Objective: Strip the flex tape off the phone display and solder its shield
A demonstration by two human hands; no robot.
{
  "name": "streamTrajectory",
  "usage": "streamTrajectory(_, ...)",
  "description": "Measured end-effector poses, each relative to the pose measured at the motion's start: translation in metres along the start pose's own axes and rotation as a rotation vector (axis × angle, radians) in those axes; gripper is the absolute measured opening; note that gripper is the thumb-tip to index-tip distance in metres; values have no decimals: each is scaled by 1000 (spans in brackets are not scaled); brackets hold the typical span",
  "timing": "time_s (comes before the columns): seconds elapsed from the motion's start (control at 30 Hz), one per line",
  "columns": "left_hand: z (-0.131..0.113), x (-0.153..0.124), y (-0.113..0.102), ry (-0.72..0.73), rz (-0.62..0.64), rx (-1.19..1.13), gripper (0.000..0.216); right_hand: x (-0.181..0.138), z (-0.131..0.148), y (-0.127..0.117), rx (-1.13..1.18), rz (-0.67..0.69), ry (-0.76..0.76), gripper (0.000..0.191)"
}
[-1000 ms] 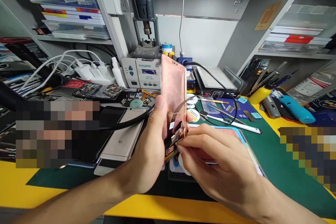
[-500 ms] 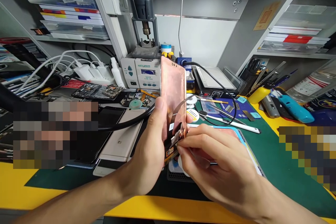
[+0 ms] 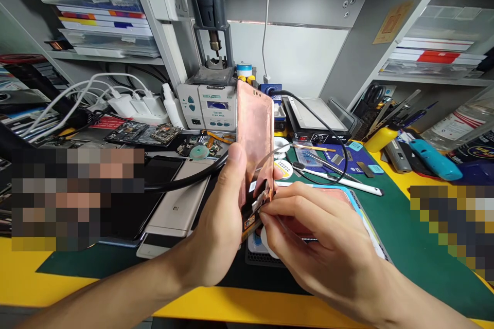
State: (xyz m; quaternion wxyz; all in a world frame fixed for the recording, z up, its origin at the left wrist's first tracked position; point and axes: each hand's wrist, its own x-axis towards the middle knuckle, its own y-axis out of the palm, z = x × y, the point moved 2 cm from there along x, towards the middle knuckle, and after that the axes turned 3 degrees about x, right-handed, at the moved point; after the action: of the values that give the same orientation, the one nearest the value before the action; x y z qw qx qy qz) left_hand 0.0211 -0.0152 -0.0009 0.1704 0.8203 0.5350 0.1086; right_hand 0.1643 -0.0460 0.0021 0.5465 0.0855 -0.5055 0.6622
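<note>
My left hand grips a copper-backed phone screen panel upright at the centre of the view, thumb along its left edge. At the panel's lower end a small flex cable with dark and orange parts sticks out. My right hand is closed, its fingertips pinched at that flex cable. Whether the fingers hold a small tool is hidden.
A gold phone lies on the green mat to the left, a pink-and-blue phone under my right hand. Behind stand a hot-air station, a black cable, white tweezers, circuit boards and tools at right.
The view has shifted slightly; both hands and the panel stay nearly in place, with the right fingertips still working at the flex cable.
</note>
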Motion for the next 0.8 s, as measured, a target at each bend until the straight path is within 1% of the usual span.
streamTrajectory(0.07, 1, -1, 0, -8, -7, -28, 65, 0, 0, 0, 4, 7, 17, 14)
streamTrajectory(0.23, 3, -2, -1, 15, -9, -7, 60, 0, 1, 0, -10, -21, -38, 15)
streamTrajectory(0.33, 3, -2, -2, 6, -23, -17, 62, 0, -1, 1, -23, -6, -9, 16)
streamTrajectory(0.4, 2, -1, -1, -6, -22, -31, 59, 0, -1, 1, -29, 3, 0, 15)
streamTrajectory(0.5, -1, 1, 0, -4, -24, -111, 56, -1, -1, -1, -36, -26, 6, 15)
streamTrajectory(0.6, -7, 4, 0, 19, -65, -203, 56, -3, -2, -4, -18, -74, 48, 14)
streamTrajectory(0.73, -11, 6, 0, -57, 7, -258, 67, -4, 0, -7, 39, -84, 61, 14)
streamTrajectory(0.8, -11, 7, 0, -68, 12, -290, 64, -4, 1, -8, 65, -77, 48, 15)
